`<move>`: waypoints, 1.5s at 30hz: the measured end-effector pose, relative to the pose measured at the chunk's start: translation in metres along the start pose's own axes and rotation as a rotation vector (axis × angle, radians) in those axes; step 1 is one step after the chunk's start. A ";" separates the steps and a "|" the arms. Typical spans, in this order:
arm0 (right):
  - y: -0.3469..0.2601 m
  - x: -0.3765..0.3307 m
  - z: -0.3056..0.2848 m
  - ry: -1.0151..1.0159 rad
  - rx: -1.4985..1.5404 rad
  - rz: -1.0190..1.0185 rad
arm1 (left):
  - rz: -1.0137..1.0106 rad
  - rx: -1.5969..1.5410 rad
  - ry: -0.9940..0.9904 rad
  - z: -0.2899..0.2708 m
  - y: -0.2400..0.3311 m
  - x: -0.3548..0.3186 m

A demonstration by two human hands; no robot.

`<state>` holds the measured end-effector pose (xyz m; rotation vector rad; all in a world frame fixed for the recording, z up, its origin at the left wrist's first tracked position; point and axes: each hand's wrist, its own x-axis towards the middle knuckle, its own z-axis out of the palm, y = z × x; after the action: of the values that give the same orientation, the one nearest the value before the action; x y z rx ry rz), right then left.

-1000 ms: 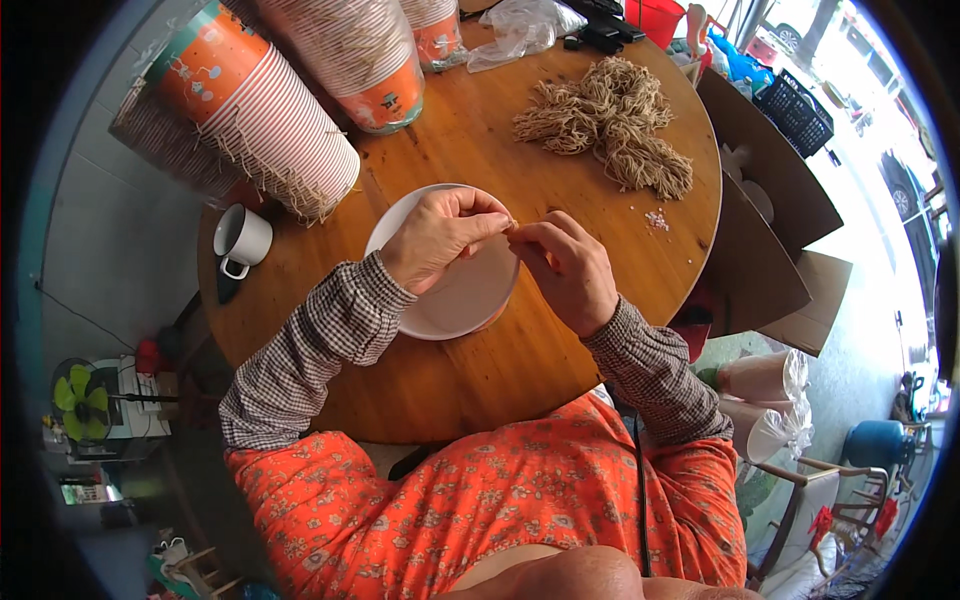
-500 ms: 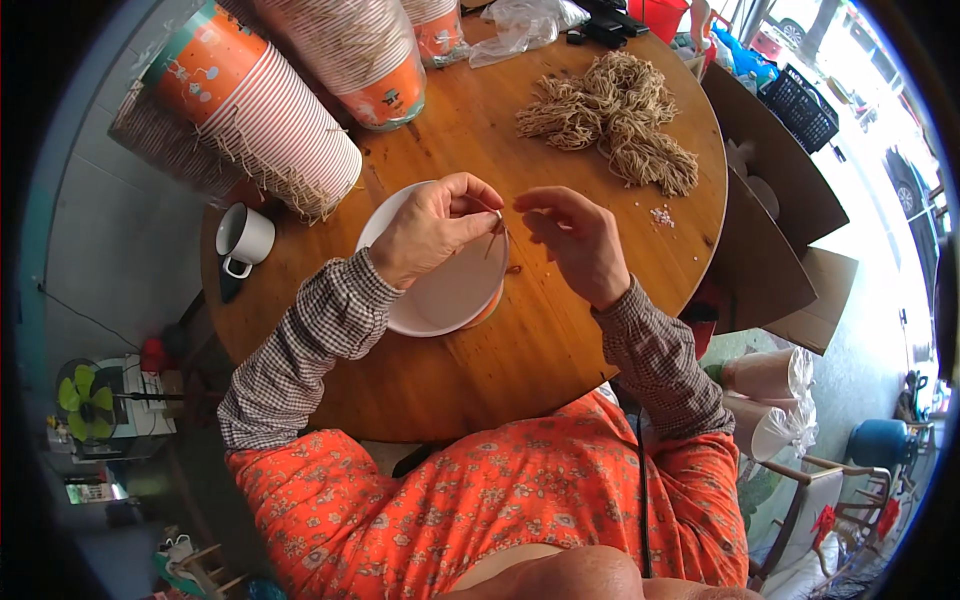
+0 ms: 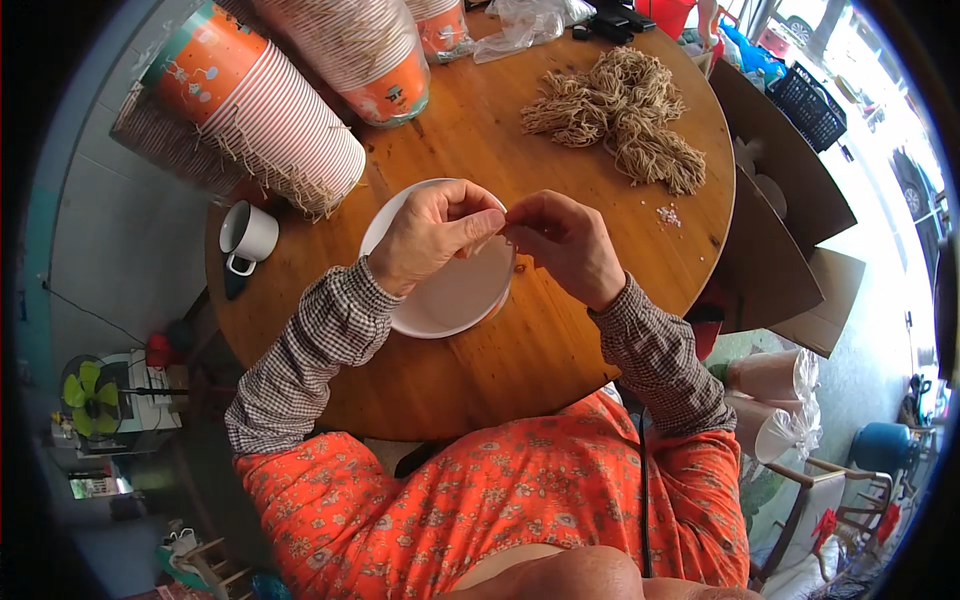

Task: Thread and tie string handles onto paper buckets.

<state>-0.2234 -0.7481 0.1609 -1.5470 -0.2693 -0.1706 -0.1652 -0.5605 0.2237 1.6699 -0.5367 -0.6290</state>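
A paper bucket, white inside with a sliver of orange outside, stands on the round wooden table in front of me. Over its rim, my left hand pinches with thumb and forefinger; a thin tan string hung from this pinch half a second ago, but hardly shows now. My right hand is closed too, its fingertips meeting the left ones just beyond the bucket's right rim. Whatever lies between the right fingers is too small to make out. A heap of tan strings lies farther back on the right.
Stacked orange-and-white paper buckets lean at the back left, another wrapped stack beside them. A white mug stands at the left edge. Small pale bits lie near the strings. Open cardboard boxes stand right of the table.
My right hand has closed and come left until its fingertips meet those of my left hand. The left hand keeps its pinch in nearly the same place.
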 end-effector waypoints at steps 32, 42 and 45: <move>-0.042 -0.031 0.008 -0.160 0.273 0.324 | 0.991 1.066 0.031 0.008 0.008 -0.024; -0.016 -0.075 0.035 0.005 0.314 0.266 | 1.038 1.115 0.003 0.009 0.005 -0.023; -0.014 -0.064 0.032 0.142 -0.077 -0.131 | 0.911 1.095 0.098 -0.009 0.002 -0.031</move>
<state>-0.2904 -0.7208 0.1570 -1.5858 -0.2544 -0.3962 -0.1822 -0.5342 0.2304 2.1063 -1.6226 0.5350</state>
